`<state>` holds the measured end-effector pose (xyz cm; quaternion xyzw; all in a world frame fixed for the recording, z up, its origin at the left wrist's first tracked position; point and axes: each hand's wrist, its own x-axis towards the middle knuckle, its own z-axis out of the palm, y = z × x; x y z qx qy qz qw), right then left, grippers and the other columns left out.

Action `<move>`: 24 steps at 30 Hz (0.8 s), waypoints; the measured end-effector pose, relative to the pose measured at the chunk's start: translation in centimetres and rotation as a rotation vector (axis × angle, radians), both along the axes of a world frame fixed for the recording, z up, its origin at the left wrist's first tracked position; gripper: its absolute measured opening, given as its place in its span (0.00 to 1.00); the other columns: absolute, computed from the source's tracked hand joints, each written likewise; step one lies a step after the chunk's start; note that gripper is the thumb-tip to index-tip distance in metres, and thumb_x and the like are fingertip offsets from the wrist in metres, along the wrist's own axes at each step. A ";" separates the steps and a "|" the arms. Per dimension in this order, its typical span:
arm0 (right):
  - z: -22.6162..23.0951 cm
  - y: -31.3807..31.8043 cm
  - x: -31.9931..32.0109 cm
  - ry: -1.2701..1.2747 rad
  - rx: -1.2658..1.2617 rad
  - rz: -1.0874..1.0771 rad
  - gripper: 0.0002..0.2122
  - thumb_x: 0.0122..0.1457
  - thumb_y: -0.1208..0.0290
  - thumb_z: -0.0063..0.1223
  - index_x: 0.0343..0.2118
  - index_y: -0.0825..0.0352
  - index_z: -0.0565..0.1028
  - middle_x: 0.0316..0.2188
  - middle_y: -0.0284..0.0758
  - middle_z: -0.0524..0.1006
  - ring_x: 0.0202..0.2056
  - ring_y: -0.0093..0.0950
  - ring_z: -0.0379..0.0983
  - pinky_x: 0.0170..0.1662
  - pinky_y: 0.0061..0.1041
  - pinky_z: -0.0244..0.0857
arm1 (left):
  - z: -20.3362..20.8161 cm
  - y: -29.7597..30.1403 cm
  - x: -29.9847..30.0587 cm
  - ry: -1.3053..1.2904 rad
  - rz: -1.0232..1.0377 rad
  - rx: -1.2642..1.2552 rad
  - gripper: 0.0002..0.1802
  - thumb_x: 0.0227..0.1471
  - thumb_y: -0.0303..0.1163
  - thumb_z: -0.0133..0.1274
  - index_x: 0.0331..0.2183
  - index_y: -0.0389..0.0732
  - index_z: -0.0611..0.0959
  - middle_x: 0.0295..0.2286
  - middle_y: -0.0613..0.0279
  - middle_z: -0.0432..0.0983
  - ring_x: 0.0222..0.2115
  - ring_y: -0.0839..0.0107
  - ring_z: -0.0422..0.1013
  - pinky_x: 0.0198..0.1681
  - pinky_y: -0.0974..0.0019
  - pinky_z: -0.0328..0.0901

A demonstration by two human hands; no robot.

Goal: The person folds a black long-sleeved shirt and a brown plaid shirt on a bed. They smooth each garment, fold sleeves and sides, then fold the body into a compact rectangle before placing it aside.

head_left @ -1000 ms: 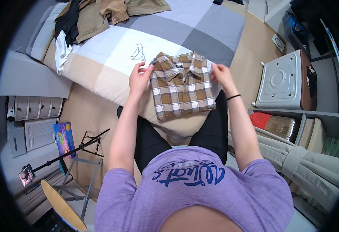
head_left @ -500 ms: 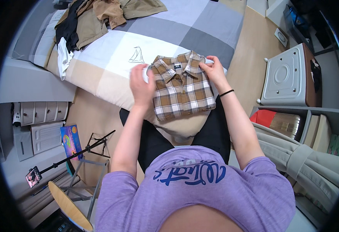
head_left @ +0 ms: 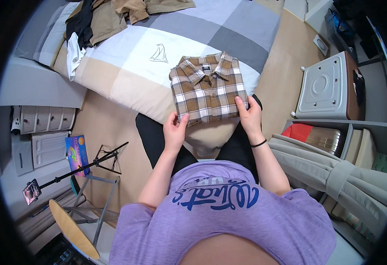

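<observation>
A neatly folded plaid shirt (head_left: 209, 92), brown, white and tan with its collar pointing away from me, lies at the near edge of the bed. My left hand (head_left: 175, 132) grips its near left corner, thumb on top and fingers tucked below. At the near right side, my right hand (head_left: 250, 115) pinches the shirt in the same way, its thumb lying on the cloth. The fingers under the shirt are mostly hidden. A dark band circles my right wrist.
The bed (head_left: 145, 79) carries a checked grey, white and beige cover. Heaped clothes (head_left: 109, 22) lie at its far left, with a white garment (head_left: 74, 57) over the edge. A phone on a stand (head_left: 32, 192) and a folding chair (head_left: 76, 225) are at left, a white-topped cabinet (head_left: 323, 86) at right.
Both hands have come down from the shirt's collar and upper sides to its near corners and taken hold there. The shirt sits slightly farther away and turned a little.
</observation>
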<state>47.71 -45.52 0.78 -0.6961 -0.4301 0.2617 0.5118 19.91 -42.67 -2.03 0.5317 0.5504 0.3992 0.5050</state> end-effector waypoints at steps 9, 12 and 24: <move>-4.2 -2.9 1.1 0.018 -0.058 0.036 0.15 0.57 0.60 0.67 0.35 0.69 0.78 0.24 0.34 0.76 0.26 0.24 0.69 0.34 0.27 0.66 | -2.0 -1.4 -1.3 0.026 -0.034 -0.085 0.19 0.53 0.36 0.68 0.40 0.34 0.81 0.26 0.69 0.76 0.26 0.81 0.71 0.32 0.74 0.68; -3.1 0.5 3.5 -0.110 0.071 -0.019 0.17 0.55 0.65 0.69 0.44 0.67 0.77 0.32 0.33 0.75 0.34 0.26 0.69 0.41 0.26 0.68 | -0.2 3.4 -1.9 -0.016 0.092 -0.049 0.32 0.52 0.40 0.70 0.51 0.34 0.74 0.31 0.62 0.77 0.28 0.78 0.73 0.35 0.71 0.71; 3.7 16.9 8.2 0.074 -0.468 0.599 0.12 0.62 0.62 0.65 0.37 0.66 0.78 0.31 0.26 0.78 0.32 0.19 0.71 0.38 0.25 0.68 | 4.4 17.9 -1.4 -0.137 -0.546 0.010 0.09 0.66 0.37 0.55 0.36 0.41 0.80 0.28 0.75 0.73 0.28 0.84 0.66 0.35 0.75 0.65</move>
